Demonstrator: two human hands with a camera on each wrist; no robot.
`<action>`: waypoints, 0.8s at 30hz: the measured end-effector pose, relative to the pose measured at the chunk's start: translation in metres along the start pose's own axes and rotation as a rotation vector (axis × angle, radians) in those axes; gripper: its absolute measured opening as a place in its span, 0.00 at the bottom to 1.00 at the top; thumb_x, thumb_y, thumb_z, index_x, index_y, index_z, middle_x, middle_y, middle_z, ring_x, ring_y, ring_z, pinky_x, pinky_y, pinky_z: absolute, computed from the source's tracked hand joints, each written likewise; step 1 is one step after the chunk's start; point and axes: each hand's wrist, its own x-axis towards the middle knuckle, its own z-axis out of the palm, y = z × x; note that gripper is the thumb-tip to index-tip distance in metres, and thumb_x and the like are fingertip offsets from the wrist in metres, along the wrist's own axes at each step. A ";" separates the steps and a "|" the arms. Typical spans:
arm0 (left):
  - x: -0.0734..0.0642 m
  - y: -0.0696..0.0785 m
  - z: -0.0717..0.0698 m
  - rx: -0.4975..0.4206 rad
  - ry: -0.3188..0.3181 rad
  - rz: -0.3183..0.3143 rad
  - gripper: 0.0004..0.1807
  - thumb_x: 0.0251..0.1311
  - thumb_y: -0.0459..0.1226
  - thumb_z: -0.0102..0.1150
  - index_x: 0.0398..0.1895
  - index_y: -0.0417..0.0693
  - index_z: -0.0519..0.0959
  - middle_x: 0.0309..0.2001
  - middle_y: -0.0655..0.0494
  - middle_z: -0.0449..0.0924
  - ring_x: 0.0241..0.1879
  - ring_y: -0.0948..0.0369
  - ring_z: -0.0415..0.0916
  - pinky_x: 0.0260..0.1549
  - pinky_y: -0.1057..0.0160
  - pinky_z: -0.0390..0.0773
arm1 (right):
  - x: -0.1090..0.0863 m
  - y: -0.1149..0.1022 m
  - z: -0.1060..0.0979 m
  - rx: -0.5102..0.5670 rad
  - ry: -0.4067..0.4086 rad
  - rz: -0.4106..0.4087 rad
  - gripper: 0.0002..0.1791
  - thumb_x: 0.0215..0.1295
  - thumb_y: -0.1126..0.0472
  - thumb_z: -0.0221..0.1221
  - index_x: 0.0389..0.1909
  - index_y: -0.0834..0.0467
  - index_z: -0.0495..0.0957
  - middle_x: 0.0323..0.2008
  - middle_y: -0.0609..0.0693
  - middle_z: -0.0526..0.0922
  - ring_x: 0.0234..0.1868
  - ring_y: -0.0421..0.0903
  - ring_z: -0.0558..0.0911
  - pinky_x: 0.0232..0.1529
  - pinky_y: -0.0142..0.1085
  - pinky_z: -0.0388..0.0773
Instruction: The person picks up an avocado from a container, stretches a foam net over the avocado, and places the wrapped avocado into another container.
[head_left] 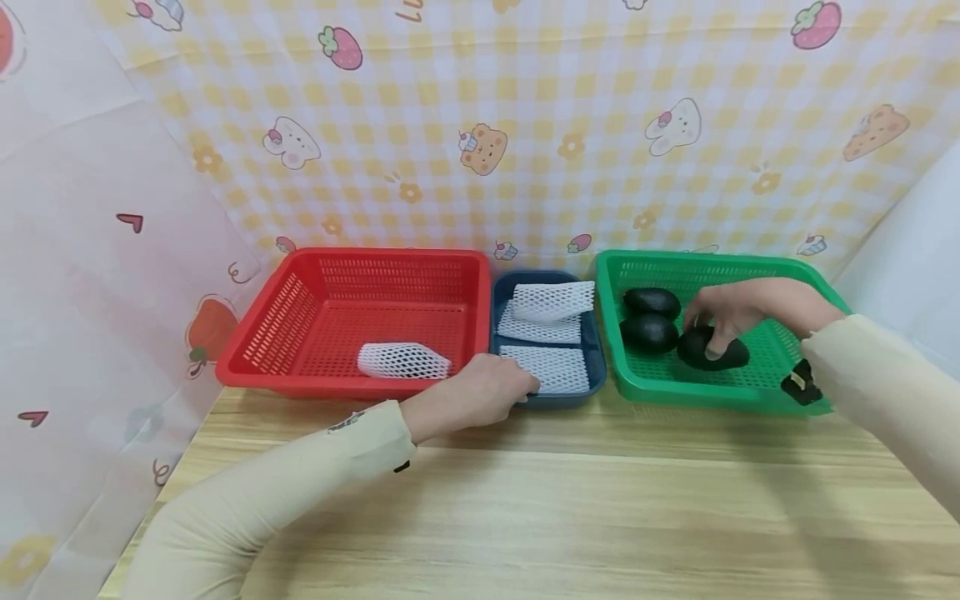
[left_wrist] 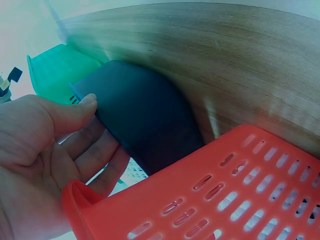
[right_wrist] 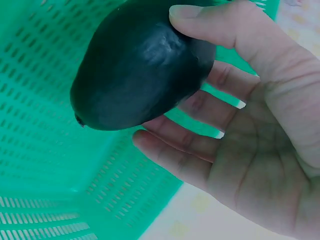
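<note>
Inside the green basket (head_left: 817,283), right hand (head_left: 738,312) grips one avocado (head_left: 712,350); left hand (head_left: 480,392) pinches a foam net (head_left: 551,368); one wrapped piece (head_left: 402,360) lies in the red basket (head_left: 247,333), two avocados remain.

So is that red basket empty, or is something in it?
Not empty. The red basket holds one white foam net sleeve lying on its floor near the front wall. Nothing else shows inside.

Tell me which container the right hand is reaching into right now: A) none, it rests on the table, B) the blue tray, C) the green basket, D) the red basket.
C: the right hand is inside the green basket, its fingers curled round a dark avocado.
</note>
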 end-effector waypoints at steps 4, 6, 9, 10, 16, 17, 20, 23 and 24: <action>0.000 0.001 -0.001 0.004 0.001 0.001 0.21 0.62 0.41 0.71 0.58 0.53 0.84 0.42 0.56 0.85 0.36 0.61 0.78 0.37 0.64 0.80 | -0.010 -0.007 -0.006 0.014 0.094 -0.030 0.33 0.54 0.65 0.73 0.60 0.73 0.74 0.55 0.64 0.77 0.51 0.60 0.80 0.41 0.44 0.81; 0.000 0.001 -0.001 0.004 0.000 0.001 0.20 0.62 0.41 0.70 0.58 0.53 0.85 0.42 0.56 0.85 0.36 0.61 0.78 0.37 0.64 0.80 | -0.016 -0.011 -0.008 -0.003 0.135 -0.041 0.32 0.53 0.64 0.73 0.59 0.71 0.75 0.55 0.62 0.78 0.52 0.58 0.79 0.40 0.43 0.81; 0.000 0.001 -0.001 0.005 -0.002 0.000 0.20 0.62 0.41 0.70 0.58 0.53 0.84 0.42 0.56 0.85 0.36 0.61 0.78 0.37 0.64 0.80 | -0.022 -0.019 -0.012 -0.032 0.170 -0.047 0.29 0.53 0.63 0.74 0.56 0.66 0.78 0.52 0.56 0.79 0.49 0.54 0.79 0.39 0.41 0.79; 0.000 0.001 -0.001 0.006 -0.002 0.000 0.20 0.62 0.41 0.70 0.58 0.53 0.84 0.42 0.56 0.85 0.36 0.60 0.78 0.37 0.64 0.80 | -0.023 -0.022 -0.012 -0.036 0.179 -0.052 0.28 0.52 0.64 0.74 0.55 0.64 0.78 0.51 0.54 0.80 0.48 0.53 0.78 0.38 0.41 0.79; 0.000 0.001 0.000 0.013 0.000 -0.003 0.21 0.61 0.41 0.72 0.58 0.54 0.84 0.43 0.56 0.85 0.37 0.60 0.78 0.38 0.64 0.80 | -0.031 -0.046 -0.011 -0.070 0.225 -0.068 0.27 0.51 0.64 0.74 0.54 0.59 0.79 0.51 0.52 0.79 0.40 0.47 0.76 0.38 0.41 0.77; 0.000 0.001 0.000 0.014 0.000 -0.002 0.21 0.60 0.41 0.72 0.58 0.54 0.84 0.43 0.56 0.85 0.38 0.60 0.78 0.38 0.64 0.80 | -0.031 -0.051 -0.010 -0.087 0.237 -0.070 0.28 0.51 0.63 0.74 0.55 0.60 0.78 0.52 0.53 0.79 0.39 0.47 0.76 0.37 0.41 0.76; 0.000 0.000 0.000 0.011 0.002 0.000 0.21 0.60 0.40 0.72 0.58 0.53 0.85 0.43 0.56 0.85 0.38 0.60 0.79 0.38 0.63 0.80 | -0.032 -0.064 -0.006 -0.143 0.276 -0.092 0.31 0.50 0.61 0.75 0.57 0.61 0.77 0.52 0.53 0.79 0.38 0.46 0.74 0.36 0.41 0.76; -0.001 0.001 0.000 0.008 0.004 0.001 0.21 0.60 0.40 0.72 0.58 0.53 0.84 0.44 0.56 0.85 0.39 0.60 0.79 0.39 0.63 0.81 | -0.031 -0.077 -0.001 -0.167 0.312 -0.142 0.32 0.49 0.61 0.76 0.57 0.61 0.77 0.50 0.50 0.80 0.38 0.44 0.73 0.35 0.39 0.75; -0.001 0.001 0.000 0.007 0.006 0.003 0.21 0.61 0.40 0.71 0.58 0.53 0.85 0.44 0.56 0.85 0.39 0.60 0.79 0.39 0.63 0.80 | -0.031 -0.082 0.000 -0.175 0.321 -0.160 0.31 0.49 0.61 0.76 0.56 0.60 0.78 0.50 0.50 0.80 0.38 0.44 0.74 0.35 0.39 0.76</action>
